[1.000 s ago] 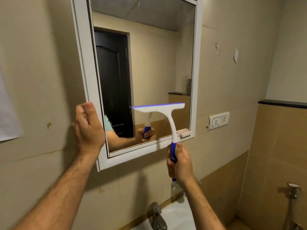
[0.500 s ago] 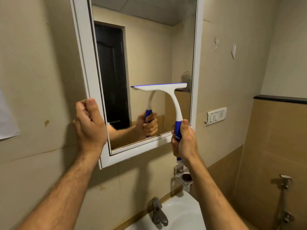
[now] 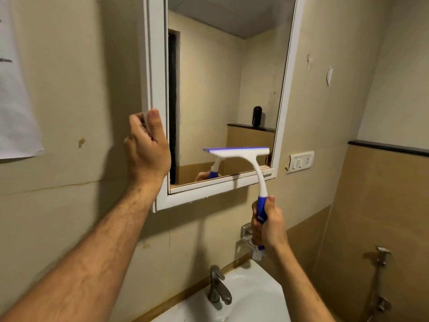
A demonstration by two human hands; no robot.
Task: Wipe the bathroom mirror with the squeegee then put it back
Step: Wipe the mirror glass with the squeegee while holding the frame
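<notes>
Beige walls (image 3: 69, 89), tan tiles (image 3: 383, 205), white sink (image 3: 255, 298) below.

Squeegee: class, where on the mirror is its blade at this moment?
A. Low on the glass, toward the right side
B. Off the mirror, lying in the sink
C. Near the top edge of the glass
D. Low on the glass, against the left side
A: the squeegee has its blade low on the mirror, near the right side of the frame, with the right hand on its blue handle.
</notes>
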